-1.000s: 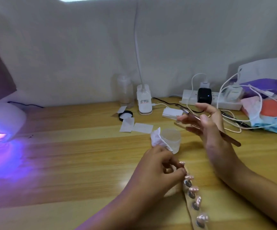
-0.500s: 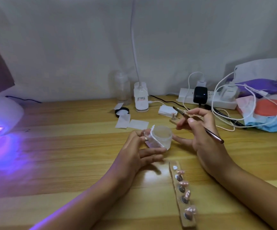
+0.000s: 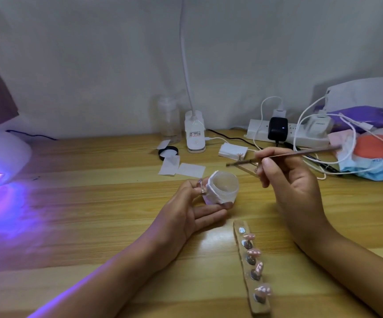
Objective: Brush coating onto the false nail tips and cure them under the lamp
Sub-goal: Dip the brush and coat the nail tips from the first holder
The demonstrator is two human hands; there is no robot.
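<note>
Writing: the white base of the desk lamp [image 3: 194, 134] carries a printed label in red and dark marks, too small for me to read. A grey mark on the white charger [image 3: 318, 125] is just as illegible.
Left hand: my view shows the left hand [image 3: 186, 212] holding the small jar [image 3: 222, 187] between thumb and fingers. The jar is open-topped and its side is wrapped in white. I cannot tell whether it rests on the surface [image 3: 94, 226].
Right hand: the right hand [image 3: 293, 187] pinches a thin brush [image 3: 282, 155] between thumb and fingertips, above and right of the jar. The bristle end points left, apart from the rim.
Nail tips: four pink nail tips [image 3: 254, 252] stand on pegs along a wooden strip [image 3: 260, 309]. The strip lies near me between the forearms.
Curing lamp: the curing lamp [image 3: 2, 154] is a white dome at the far left, glowing purple and well apart from the strip.
Back row: a clear bottle [image 3: 168, 120], black lid [image 3: 168, 151], paper slips [image 3: 181, 167], small white box [image 3: 233, 151] and power strip [image 3: 259, 133] with a black adapter [image 3: 277, 128].
Right edge: a heap of face masks [image 3: 374, 152] has white cables looped over it.
In the way: the thumb and white wrap hide the jar's left side, and I cannot make out its contents.
</note>
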